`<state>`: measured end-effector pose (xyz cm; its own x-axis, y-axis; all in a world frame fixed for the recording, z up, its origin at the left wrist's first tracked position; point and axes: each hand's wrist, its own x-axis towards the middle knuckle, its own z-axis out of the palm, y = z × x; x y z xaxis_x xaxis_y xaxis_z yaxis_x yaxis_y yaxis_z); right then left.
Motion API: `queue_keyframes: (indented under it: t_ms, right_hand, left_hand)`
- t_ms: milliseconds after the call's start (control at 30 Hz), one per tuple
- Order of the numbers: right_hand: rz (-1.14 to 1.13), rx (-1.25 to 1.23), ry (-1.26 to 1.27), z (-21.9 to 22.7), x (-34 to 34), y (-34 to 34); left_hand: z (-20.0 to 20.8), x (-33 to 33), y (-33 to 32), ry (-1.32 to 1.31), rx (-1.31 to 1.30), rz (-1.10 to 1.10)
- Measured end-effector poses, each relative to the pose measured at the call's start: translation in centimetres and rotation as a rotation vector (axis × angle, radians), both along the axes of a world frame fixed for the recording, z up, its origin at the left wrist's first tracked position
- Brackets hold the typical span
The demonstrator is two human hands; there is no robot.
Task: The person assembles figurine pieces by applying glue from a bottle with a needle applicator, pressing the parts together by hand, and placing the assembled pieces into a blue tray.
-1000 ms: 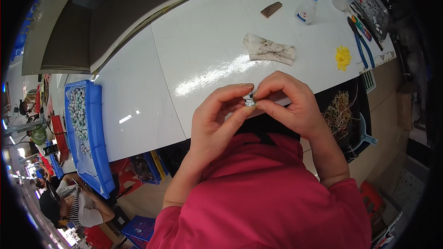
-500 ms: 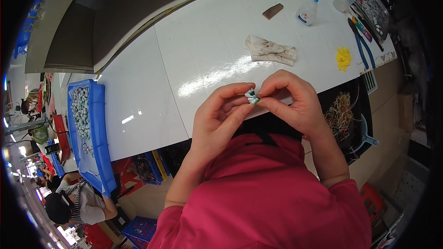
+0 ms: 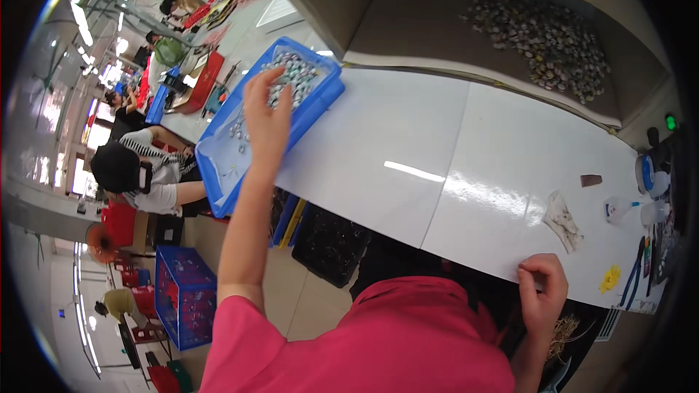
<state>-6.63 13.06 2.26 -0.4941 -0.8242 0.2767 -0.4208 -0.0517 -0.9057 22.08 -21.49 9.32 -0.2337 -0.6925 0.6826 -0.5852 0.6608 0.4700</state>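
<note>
My left hand [image 3: 266, 120] is stretched out over a blue plastic tray [image 3: 319, 108] at the left end of the table. Its fingers are apart, and no object shows between them. Many small white and green pieces [image 3: 301, 71] lie in the tray, mostly toward its far end, under and beyond my fingers. At the table's front edge on the right, my right hand [image 3: 545, 291] is closed, thumb against curled fingers. Whatever it may hold is hidden. Closest to that hand are a stained white cloth [image 3: 561, 222] and a small heap of yellow bits [image 3: 610, 279].
A shelf [image 3: 429, 36] with a pile of small pieces [image 3: 546, 44] runs along the table's back. Pliers [image 3: 633, 274], a clear bottle [image 3: 617, 209] and a brown block [image 3: 590, 180] lie at right. A person in a black cap [image 3: 116, 167] sits beyond the tray.
My hands have parted from the small white and green figure they held together. The left reached out over the tray and opened; the right stayed near the table edge. The view swung left.
</note>
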Motion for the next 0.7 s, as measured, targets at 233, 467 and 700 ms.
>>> queue_keyframes:
  t_ms: [233, 467, 700]
  right_hand:
    - [-0.029, -0.010, 0.043, 0.7, -0.4, -1.3]
    - [-0.082, 0.023, 0.032, 1.6, -0.4, -0.9]
    - [-0.074, 0.028, 0.020, 0.9, -2.1, -0.4]
  left_hand:
    - [-1.7, -10.3, -3.0, -0.136, 0.071, -0.264]
    - [-4.9, -27.8, -2.2, -0.292, 0.231, -0.407]
    - [-5.9, -30.8, -0.4, -0.255, 0.204, -0.554]
